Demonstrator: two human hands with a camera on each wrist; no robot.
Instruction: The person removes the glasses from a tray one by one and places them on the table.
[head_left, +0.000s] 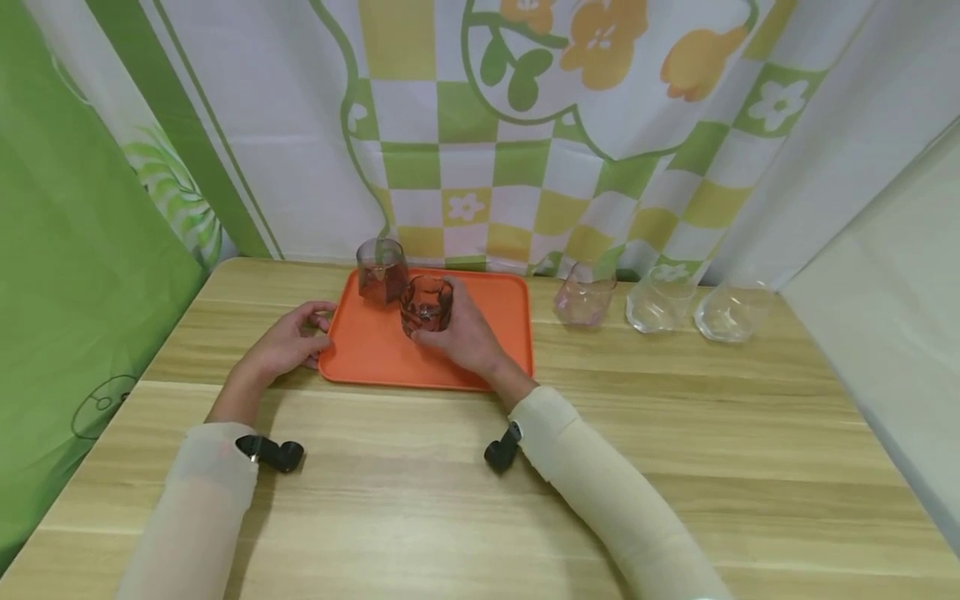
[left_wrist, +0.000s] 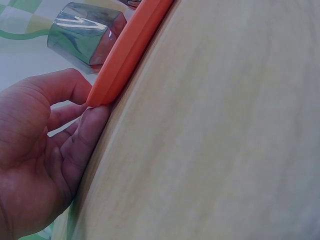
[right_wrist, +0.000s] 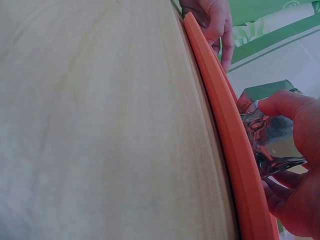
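My right hand (head_left: 468,337) grips a dark faceted drinking glass (head_left: 426,307) over the middle of an orange tray (head_left: 375,354). In the right wrist view, fingers and thumb curl round that glass (right_wrist: 260,132), close above the tray's rim. Whether its base touches the tray cannot be told. Behind it to the left, a second smoky glass (head_left: 382,273) stands upright at the tray's far left corner. My left hand (head_left: 288,337) holds the tray's left edge; in the left wrist view, its bent index finger and thumb meet at the orange rim (left_wrist: 117,67).
To the right of the tray stand a pinkish glass (head_left: 585,298) and two clear glasses (head_left: 660,304), in a row on the wooden table (head_left: 675,433). A patterned curtain (head_left: 465,167) hangs right behind the table's back edge.
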